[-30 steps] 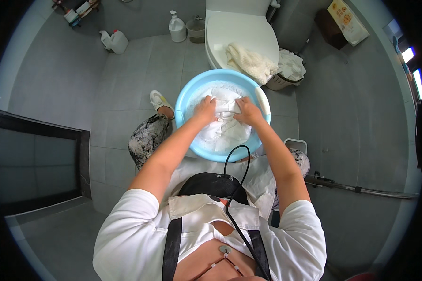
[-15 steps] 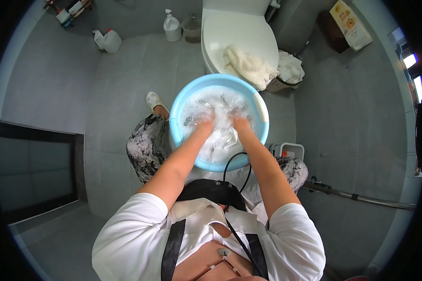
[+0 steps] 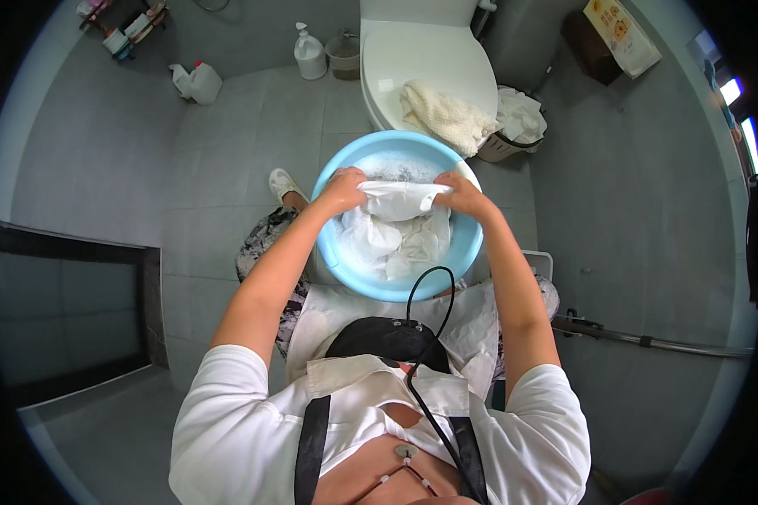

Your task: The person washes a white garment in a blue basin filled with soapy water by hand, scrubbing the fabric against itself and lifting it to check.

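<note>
Between my two hands a white piece of wet cloth (image 3: 400, 204) is stretched at its upper edge, its kind not clear. My left hand (image 3: 343, 190) is closed on one end of that edge. The other end is gripped by my right hand (image 3: 463, 196). Below them the rest of the cloth lies bunched in soapy water inside a round light-blue basin (image 3: 327, 248). Suds (image 3: 400, 168) show along the far side of the water. A white bar-like piece sits on the basin's right rim, partly hidden behind my right hand.
Beyond the basin is a white toilet (image 3: 429, 59) with a cream towel (image 3: 442, 114) on its lid. A filled waste basket (image 3: 505, 145) stands beside it. Along the back wall are a pump bottle (image 3: 310, 57) and a white jug (image 3: 198, 84). A black cable (image 3: 421, 282) loops near the basin.
My hands were down in the suds, close together. They have come up and moved apart, lifting the white cloth's edge out of the water and stretching it.
</note>
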`<state>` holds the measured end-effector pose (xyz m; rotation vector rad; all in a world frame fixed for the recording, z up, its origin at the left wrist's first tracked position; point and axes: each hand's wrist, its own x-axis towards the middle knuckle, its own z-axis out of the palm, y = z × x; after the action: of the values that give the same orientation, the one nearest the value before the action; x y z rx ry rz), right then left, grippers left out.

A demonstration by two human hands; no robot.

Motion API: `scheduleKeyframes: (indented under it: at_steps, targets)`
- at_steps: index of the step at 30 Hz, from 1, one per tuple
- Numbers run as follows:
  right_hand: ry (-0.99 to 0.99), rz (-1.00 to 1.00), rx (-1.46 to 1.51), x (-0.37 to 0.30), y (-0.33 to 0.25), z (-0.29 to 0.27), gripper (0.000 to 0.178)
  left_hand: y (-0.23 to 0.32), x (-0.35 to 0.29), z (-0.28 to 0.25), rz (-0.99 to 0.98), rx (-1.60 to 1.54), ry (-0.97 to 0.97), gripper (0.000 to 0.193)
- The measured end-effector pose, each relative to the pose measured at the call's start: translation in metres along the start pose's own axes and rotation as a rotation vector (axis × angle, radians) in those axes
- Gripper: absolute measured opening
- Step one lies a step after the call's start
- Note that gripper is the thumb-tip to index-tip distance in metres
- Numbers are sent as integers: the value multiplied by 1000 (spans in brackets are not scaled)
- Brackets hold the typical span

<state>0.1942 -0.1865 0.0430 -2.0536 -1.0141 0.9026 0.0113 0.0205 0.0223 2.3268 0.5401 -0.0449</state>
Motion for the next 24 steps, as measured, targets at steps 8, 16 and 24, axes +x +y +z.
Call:
scheduleKeyframes:
  at_steps: [8,16,24]
  targets:
    - [117,121,1447,-19,1,31,28,32,-14,19,-190,-1783,78,30]
    - [594,-399,293,-44,-84,104,38,37,9,76,-217,-2052,-178,34]
    - [928,-244,65,-18,-48,95,23,89,6,66,-558,-1807,151,30]
